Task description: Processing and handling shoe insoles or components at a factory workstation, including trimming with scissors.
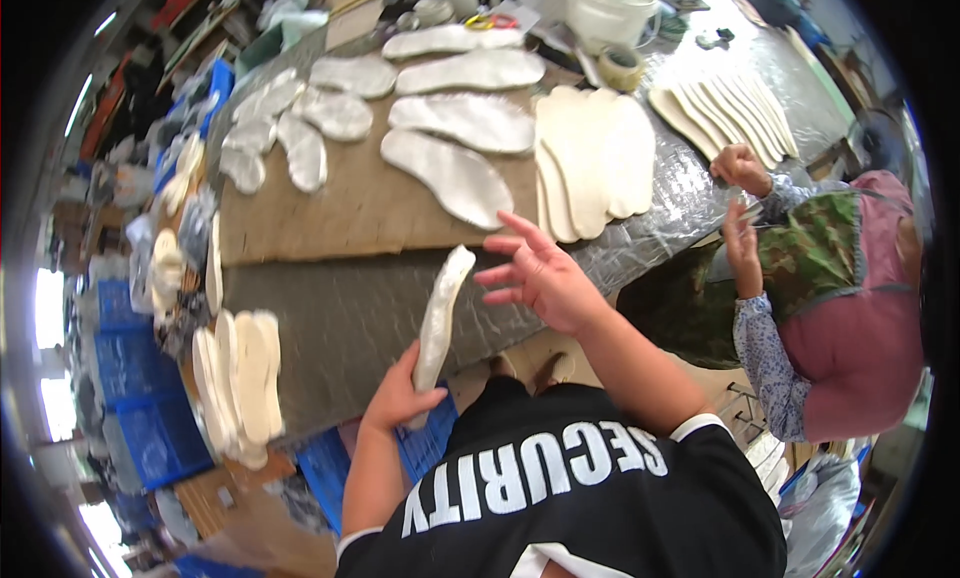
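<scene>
Left hand (403, 390) clamped around the lower end of a silvery-white insole (438, 318), seen edge-on, apparently leaving the rest unobstructed. Right hand (550, 286) empty, fingers spread, nearby. Beyond, silvery insoles (462, 121) lie flat on brown cardboard (310, 218), seemingly for separation; cream insoles (620, 153) overlap beside it, presumably saving space.

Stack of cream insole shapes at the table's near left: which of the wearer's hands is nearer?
Left. The left hand, gripping a shiny whitish elongated piece, is right of the cream stack; the right hand, open, is farther right and higher in view.
</scene>
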Available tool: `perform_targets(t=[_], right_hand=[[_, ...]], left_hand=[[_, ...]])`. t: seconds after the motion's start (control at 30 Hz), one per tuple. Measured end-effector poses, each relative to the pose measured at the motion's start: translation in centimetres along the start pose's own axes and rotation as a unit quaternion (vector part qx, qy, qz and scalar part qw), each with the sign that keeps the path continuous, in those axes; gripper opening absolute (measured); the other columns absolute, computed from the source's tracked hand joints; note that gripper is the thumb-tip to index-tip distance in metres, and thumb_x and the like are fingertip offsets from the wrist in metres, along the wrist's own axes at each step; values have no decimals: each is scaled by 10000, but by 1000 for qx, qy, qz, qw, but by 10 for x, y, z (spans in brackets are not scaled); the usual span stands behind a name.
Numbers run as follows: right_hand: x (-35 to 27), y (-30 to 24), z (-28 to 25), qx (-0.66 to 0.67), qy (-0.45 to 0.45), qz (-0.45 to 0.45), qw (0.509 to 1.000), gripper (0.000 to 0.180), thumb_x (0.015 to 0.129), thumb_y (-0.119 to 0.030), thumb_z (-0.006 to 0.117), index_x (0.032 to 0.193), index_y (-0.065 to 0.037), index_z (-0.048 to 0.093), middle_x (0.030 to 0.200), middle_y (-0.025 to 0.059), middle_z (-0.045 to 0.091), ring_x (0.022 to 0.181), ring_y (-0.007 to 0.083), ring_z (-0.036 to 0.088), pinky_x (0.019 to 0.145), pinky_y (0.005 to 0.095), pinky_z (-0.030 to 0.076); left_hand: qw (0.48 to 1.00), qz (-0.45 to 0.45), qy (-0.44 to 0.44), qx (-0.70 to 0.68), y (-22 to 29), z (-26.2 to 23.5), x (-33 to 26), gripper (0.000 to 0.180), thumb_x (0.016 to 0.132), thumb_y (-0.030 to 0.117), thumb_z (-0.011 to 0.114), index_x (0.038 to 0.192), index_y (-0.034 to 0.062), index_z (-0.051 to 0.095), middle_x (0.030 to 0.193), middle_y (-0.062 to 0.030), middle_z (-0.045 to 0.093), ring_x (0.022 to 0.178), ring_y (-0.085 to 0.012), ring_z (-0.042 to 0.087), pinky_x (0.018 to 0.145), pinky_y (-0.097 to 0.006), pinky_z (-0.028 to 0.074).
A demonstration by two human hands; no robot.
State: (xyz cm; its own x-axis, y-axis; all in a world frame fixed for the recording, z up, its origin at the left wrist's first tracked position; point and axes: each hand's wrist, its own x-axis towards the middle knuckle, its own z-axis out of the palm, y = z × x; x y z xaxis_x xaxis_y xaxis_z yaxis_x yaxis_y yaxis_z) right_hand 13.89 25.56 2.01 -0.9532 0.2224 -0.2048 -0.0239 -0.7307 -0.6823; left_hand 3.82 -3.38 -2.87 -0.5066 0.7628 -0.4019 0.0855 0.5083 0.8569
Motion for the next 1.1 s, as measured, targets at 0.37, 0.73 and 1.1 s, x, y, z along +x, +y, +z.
perform_targets(t=[0.37,0.73,1.1], right_hand=[[-9,-24,-1,-524,85,-339,776,429,743,-61,753,1149,-83,617,1211,148,527,1081,325,540,888,389,472],[3,5,-13,-129,-38,-84,987,92,857,-104,645,910,-33,622,901,19,616,860,119,568,787,268,446],[44,72,-16,-213,-33,165,962,203,974,-130,521,1120,-20,608,1016,65,670,928,150,621,879,293,475]], left_hand=[[948,-25,-217,-230,49,-6,38,559,625,262,805,1064,40,538,923,-19,541,828,-115,519,738,-257,444],[796,-107,-309,-510,53,-3,7,601,669,394,769,1053,-28,580,860,-84,571,684,-96,505,594,-230,413],[881,-51,124,-454,-28,-49,-120,598,764,325,669,1203,-62,544,1095,-168,622,878,-190,634,733,-298,538]])
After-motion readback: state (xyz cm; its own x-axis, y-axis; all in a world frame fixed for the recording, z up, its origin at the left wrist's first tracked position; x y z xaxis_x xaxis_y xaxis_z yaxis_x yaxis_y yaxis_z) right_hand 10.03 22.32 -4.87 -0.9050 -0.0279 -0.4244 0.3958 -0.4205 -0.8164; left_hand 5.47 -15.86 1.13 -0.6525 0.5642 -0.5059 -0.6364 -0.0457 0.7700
